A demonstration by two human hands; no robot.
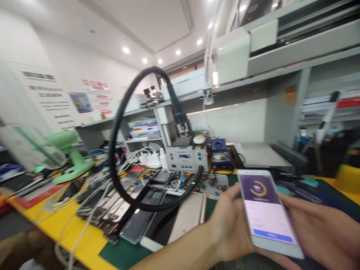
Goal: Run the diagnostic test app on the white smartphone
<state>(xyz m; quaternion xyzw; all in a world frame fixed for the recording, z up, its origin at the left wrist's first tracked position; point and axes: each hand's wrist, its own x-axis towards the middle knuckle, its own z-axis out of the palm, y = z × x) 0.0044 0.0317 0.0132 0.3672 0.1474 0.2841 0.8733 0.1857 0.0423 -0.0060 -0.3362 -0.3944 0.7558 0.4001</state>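
A white smartphone (268,213) is held up at the lower right, tilted, with its screen lit. The screen shows a dark purple top with a yellow ring and a blue bar low on a pale page. My left hand (232,221) grips it from the left, thumb along the edge and palm behind. From the other side, my right hand (320,225) holds the right edge; some of its fingers are hidden behind the phone. Left of my hands, a dark grey phone (143,213) and a gold phone or panel (188,215) lie on the green mat (123,253).
A grey hot-air rework station (187,159) with a looping black hose (114,150) stands at the back. Phone parts and white cables (84,221) crowd the yellow table. A green fan (69,150) stands left. At lower left is another person's limb (25,247). Shelves run behind.
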